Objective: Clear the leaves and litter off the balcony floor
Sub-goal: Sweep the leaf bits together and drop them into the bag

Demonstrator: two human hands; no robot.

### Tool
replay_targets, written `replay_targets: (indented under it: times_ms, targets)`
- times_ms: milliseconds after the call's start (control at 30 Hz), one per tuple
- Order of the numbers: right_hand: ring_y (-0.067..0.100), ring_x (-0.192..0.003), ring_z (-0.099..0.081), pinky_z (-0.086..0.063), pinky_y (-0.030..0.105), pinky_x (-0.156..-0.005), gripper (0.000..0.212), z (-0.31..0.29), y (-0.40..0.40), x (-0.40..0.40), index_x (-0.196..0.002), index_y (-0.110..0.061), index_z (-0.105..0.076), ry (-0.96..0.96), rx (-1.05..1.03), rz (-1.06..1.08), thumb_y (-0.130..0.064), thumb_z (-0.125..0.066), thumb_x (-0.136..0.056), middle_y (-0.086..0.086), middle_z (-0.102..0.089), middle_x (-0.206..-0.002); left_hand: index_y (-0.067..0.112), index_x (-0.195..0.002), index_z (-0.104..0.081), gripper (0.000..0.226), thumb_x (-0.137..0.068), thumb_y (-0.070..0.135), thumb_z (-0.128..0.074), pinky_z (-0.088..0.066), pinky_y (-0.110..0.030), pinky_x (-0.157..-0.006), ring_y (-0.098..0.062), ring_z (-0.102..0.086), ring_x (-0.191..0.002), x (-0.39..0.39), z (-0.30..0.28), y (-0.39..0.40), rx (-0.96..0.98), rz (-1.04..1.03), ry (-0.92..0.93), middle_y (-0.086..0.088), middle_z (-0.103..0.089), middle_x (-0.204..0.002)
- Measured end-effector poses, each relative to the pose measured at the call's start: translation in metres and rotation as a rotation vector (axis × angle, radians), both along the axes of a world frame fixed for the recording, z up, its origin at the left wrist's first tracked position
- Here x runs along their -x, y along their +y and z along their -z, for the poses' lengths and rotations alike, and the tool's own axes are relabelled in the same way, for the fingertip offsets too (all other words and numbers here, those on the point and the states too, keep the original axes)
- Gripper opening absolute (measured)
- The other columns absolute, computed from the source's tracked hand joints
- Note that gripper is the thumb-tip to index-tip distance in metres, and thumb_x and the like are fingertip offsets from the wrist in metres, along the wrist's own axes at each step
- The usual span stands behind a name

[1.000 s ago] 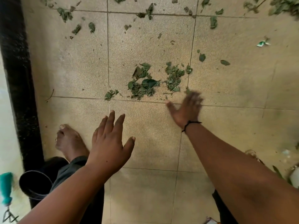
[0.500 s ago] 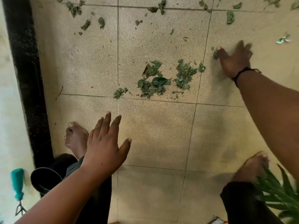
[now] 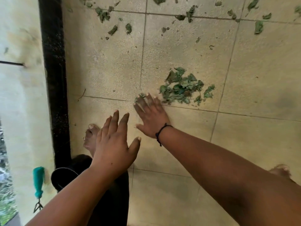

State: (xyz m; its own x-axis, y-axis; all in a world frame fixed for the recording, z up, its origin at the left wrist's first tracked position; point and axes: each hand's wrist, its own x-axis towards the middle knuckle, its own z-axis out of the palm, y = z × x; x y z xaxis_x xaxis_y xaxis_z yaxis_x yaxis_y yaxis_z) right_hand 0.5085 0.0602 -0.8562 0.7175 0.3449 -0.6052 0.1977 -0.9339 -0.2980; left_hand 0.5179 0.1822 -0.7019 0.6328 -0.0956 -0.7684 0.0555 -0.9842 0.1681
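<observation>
From the head view, the right hand [image 3: 150, 116] lies flat on the tiled floor [image 3: 260, 79], fingers straight and spread, fingertips on a small leaf clump [image 3: 140, 96]. The main leaf pile [image 3: 184, 86] sits just beyond it. The left hand [image 3: 112, 144] hovers nearer, fingers straight, holding nothing.

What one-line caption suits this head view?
Open right hand sweeps a small clump toward the gathered pile of green leaves on beige tiled floor.
</observation>
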Motion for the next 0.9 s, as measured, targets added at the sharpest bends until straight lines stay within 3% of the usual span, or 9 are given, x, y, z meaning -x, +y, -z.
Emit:
replay_targets:
  times_ms: [167, 300, 367, 500, 600, 700, 800, 900]
  targets:
    - [0.038, -0.146, 0.023, 0.023, 0.055, -0.109, 0.097, 0.033, 0.019, -0.01, -0.152, -0.014, 0.02, -0.083, 0.16, -0.224, -0.076, -0.021, -0.09, 0.009, 0.025, -0.16, 0.031, -0.157, -0.003, 0.085, -0.082, 0.062, -0.028, 0.0, -0.042, -0.121, -0.019, 0.009, -0.152, -0.008, -0.002, 0.018, -0.023, -0.031, 0.008, 0.001, 0.01, -0.165]
    - [0.037, -0.144, 0.027, 0.026, 0.056, -0.108, 0.116, 0.035, -0.012, -0.011, -0.145, -0.003, 0.027, -0.064, 0.316, 0.016, -0.087, -0.02, -0.08, 0.014, 0.032, -0.154, 0.032, -0.157, 0.001, 0.077, -0.096, 0.055, -0.041, 0.005, -0.042, -0.121, -0.017, 0.013, -0.151, -0.009, -0.006, 0.02, 0.001, -0.021, 0.043, 0.004, 0.014, -0.165]
    - [0.039, -0.144, 0.026, 0.031, 0.059, -0.101, 0.12, 0.029, -0.026, -0.009, -0.145, 0.001, 0.024, -0.035, 0.383, 0.151, -0.089, -0.019, -0.078, 0.017, 0.031, -0.155, 0.033, -0.157, 0.001, 0.077, -0.095, 0.058, -0.037, 0.004, -0.046, -0.122, -0.016, 0.013, -0.151, -0.013, -0.007, 0.021, 0.012, -0.032, 0.036, 0.005, 0.014, -0.164]
    - [0.049, -0.143, 0.02, 0.033, 0.065, -0.094, 0.111, 0.013, -0.043, -0.015, -0.152, -0.003, 0.015, -0.025, 0.34, 0.304, -0.082, -0.021, -0.083, 0.016, 0.028, -0.157, 0.033, -0.157, 0.001, 0.081, -0.086, 0.061, -0.029, 0.005, -0.039, -0.12, -0.016, 0.013, -0.151, -0.021, -0.013, 0.016, 0.042, -0.023, 0.034, 0.004, 0.015, -0.164]
    - [0.047, -0.143, 0.017, 0.031, 0.064, -0.099, 0.101, 0.016, -0.048, -0.023, -0.155, -0.013, 0.009, -0.115, 0.268, 0.081, -0.079, -0.027, -0.086, 0.009, 0.024, -0.158, 0.033, -0.157, 0.001, 0.084, -0.083, 0.062, -0.028, 0.002, -0.042, -0.121, -0.017, 0.012, -0.151, -0.025, -0.013, 0.016, 0.047, -0.03, 0.02, 0.005, 0.014, -0.165]
    - [0.042, -0.146, 0.016, 0.037, 0.059, -0.098, 0.101, 0.034, -0.058, -0.039, -0.15, -0.014, 0.019, -0.206, 0.279, -0.123, -0.082, -0.016, -0.085, 0.007, 0.025, -0.157, 0.034, -0.156, 0.002, 0.079, -0.09, 0.061, -0.031, 0.002, -0.043, -0.121, -0.016, 0.013, -0.151, -0.025, -0.011, 0.016, 0.045, -0.024, 0.006, 0.006, 0.015, -0.164]
    - [0.04, -0.147, 0.017, 0.031, 0.053, -0.105, 0.111, 0.044, -0.079, -0.053, -0.151, -0.006, 0.018, -0.182, 0.328, 0.004, -0.087, -0.011, -0.08, 0.017, 0.017, -0.161, 0.032, -0.157, 0.003, 0.077, -0.097, 0.052, -0.043, 0.009, -0.032, -0.116, -0.015, 0.015, -0.15, -0.02, -0.009, 0.015, 0.05, 0.0, 0.022, 0.005, 0.017, -0.164]
    - [0.039, -0.149, 0.005, 0.02, 0.051, -0.113, 0.106, 0.036, -0.093, -0.045, -0.153, 0.002, -0.002, -0.142, 0.333, 0.131, -0.079, -0.012, -0.086, 0.022, 0.001, -0.162, 0.033, -0.156, 0.004, 0.078, -0.097, 0.051, -0.043, 0.007, -0.035, -0.118, -0.015, 0.016, -0.15, -0.013, -0.008, 0.012, 0.053, -0.006, 0.04, 0.006, 0.019, -0.163]
